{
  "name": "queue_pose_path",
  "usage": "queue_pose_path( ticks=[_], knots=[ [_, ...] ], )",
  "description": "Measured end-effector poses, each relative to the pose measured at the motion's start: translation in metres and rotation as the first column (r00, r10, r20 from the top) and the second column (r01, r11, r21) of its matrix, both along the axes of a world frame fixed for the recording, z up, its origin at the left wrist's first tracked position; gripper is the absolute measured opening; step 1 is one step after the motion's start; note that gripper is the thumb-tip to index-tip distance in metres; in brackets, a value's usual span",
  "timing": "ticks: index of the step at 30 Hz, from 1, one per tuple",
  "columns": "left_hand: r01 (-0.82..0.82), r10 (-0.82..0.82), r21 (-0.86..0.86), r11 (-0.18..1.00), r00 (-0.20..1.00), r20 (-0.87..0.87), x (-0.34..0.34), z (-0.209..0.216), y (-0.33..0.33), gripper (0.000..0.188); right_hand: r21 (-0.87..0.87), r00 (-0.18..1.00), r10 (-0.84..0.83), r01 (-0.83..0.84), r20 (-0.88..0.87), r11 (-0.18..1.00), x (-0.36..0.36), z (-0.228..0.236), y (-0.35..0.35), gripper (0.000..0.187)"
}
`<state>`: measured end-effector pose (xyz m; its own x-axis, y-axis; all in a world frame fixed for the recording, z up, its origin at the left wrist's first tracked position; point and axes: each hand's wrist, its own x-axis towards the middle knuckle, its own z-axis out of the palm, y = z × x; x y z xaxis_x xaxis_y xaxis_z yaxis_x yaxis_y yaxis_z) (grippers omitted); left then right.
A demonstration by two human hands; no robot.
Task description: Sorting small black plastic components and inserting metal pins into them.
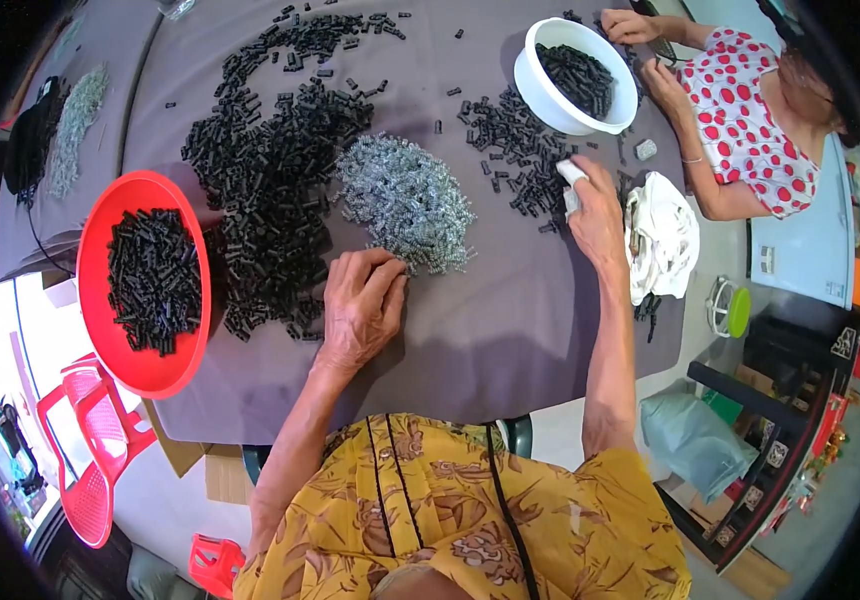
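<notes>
My left hand (362, 310) rests at the near edge of a heap of small shiny silvery pieces (405, 200), which look like springs. Its fingers are closed with their tips bent down, and whatever they hold is hidden. On the right, my right hand (598, 215) is closed at the near side of scattered short black ribbed plastic parts (520, 140). White material (571, 173) shows at its thumb and forefinger; whether this is worn or held I cannot make out. A large pile of the same black parts (275, 190) spreads to the left of the silvery heap.
A red basin (202, 300) of black parts stands at the table's left edge, a white bowl (542, 100) of them at far right. A crumpled white cloth (665, 235) lies beside my right forearm. Another person's hand (630, 27) works beyond the bowl. Red plastic chair (95, 420) at left.
</notes>
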<state>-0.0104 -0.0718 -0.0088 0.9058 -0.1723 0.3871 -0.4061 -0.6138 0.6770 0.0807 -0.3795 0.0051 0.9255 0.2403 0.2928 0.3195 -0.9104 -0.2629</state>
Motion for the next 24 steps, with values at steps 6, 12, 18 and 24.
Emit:
queue_pose_path(
  ticks=[6,12,18,24],
  knots=[
    [-0.01,0.01,0.022,1.0,1.0,-0.006,0.0,0.002,0.0,0.018,0.169,0.988,-0.106,0.124,-0.116,0.978,-0.036,-0.006,-0.012,0.038],
    [-0.013,0.013,0.012,1.0,1.0,-0.008,0.0,0.001,-0.001,0.018,0.418,0.962,-0.217,0.269,-0.167,0.868,-0.052,-0.004,-0.018,0.033],
    [-0.013,0.013,0.019,1.0,1.0,0.001,-0.001,0.001,-0.002,0.017,0.438,0.964,-0.257,0.263,-0.074,0.86,-0.069,-0.011,-0.015,0.025],
    [-0.013,0.014,0.027,1.0,1.0,-0.004,-0.001,-0.001,-0.001,0.017,0.216,0.977,-0.208,0.196,0.034,0.956,-0.077,-0.016,0.006,0.047]
  ],
)
